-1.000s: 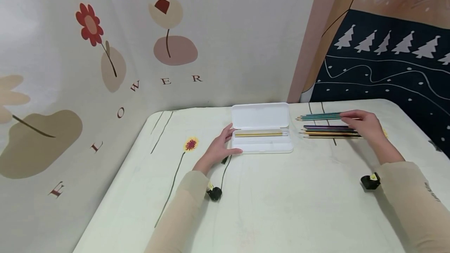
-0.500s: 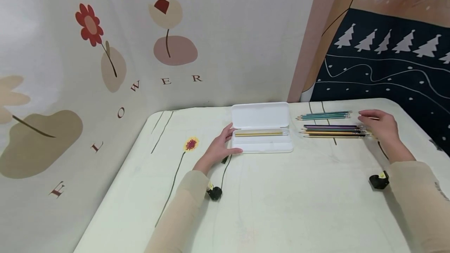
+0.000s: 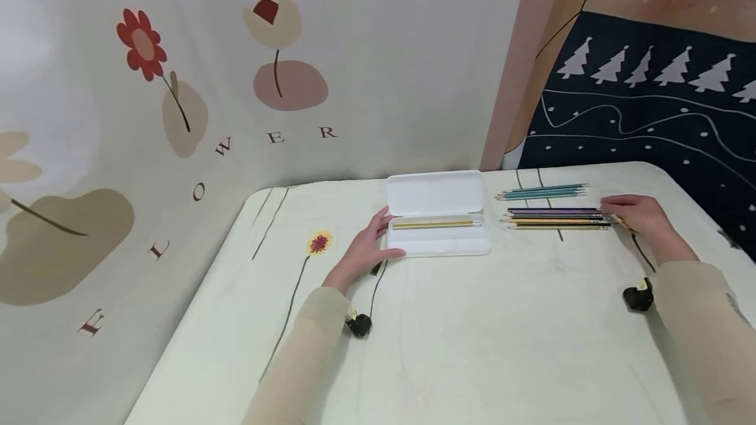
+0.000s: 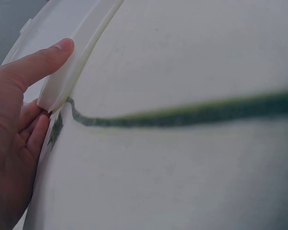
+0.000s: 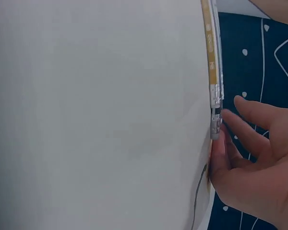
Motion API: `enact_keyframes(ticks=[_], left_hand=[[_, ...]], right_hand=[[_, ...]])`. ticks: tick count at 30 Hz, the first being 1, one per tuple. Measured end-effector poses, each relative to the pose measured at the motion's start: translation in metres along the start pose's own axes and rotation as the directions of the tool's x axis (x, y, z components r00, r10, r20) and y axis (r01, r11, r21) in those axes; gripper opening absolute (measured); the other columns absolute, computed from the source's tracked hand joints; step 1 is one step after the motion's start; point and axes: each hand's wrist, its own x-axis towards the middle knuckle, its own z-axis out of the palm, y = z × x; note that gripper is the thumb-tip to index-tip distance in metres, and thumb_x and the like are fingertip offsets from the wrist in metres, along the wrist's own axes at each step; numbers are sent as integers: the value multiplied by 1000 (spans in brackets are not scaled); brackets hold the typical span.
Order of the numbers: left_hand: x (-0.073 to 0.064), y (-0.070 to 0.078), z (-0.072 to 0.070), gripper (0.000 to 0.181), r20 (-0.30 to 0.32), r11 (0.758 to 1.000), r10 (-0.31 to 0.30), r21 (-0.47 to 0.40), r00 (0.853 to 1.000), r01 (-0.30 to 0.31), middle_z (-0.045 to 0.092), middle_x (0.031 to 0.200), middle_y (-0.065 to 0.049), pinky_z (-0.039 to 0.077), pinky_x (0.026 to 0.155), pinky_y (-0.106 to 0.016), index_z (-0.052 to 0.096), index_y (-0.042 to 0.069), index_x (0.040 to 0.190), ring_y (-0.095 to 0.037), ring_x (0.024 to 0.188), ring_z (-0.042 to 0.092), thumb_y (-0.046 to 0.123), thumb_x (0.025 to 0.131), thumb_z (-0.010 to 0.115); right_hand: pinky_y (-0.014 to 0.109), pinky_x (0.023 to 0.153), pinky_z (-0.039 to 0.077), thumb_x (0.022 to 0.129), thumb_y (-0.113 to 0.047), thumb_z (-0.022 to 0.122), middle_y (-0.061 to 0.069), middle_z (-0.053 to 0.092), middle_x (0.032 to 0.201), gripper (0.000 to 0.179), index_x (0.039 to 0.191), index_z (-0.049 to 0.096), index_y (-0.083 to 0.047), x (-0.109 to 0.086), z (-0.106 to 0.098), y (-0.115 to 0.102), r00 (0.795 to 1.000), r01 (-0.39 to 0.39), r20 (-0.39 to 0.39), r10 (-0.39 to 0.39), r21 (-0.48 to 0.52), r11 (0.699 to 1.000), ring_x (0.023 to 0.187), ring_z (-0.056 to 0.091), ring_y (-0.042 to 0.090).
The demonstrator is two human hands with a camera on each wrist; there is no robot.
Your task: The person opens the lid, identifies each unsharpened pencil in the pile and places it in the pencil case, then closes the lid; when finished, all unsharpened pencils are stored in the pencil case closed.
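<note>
A white pencil case (image 3: 440,248) lies with its lid (image 3: 436,192) raised behind it. Gold pencils (image 3: 437,225) rest along its back compartment. My left hand (image 3: 366,251) holds the case's left end; in the left wrist view the thumb lies over the front edge, fingers at the end. To the right, several purple, black and gold pencils (image 3: 555,218) lie side by side. Close to their right ends is my right hand (image 3: 644,218). In the right wrist view its loosely bent fingers (image 5: 245,112) are around the eraser ends of pencils (image 5: 211,67), without a plain grip.
Several teal pencils (image 3: 543,193) lie just behind the mixed row. The table (image 3: 472,340) wears a pale cloth printed with flowers. A white flower-print curtain (image 3: 390,71) hangs behind, and a dark tree-print cloth (image 3: 644,110) at the right.
My right hand has left the teal pencils, which stay on the table. It has moved right, then forward of them to the ends of the mixed row. My left hand stays on the pencil case.
</note>
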Motion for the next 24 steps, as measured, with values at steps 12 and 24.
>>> enact_keyframes(ticks=[12,24], left_hand=[[-3,-1,-2,108,-3,1000,-2,3,1000,2,39,160,1,30,124,-43,15,26,161,-23,146,42,34,79,85],[-4,-1,-2,106,-3,1000,2,4,1000,-2,38,161,0,30,123,-44,16,25,161,-23,146,42,33,80,85]], right_hand=[[60,105,38,104,-23,47,36,34,149,45,138,50,7,24,7,11,999,30,-34,-34,-100,995,134,35,49],[51,91,44,104,-17,48,36,37,143,42,134,50,11,20,8,9,998,54,-19,-57,-123,991,117,41,45]])
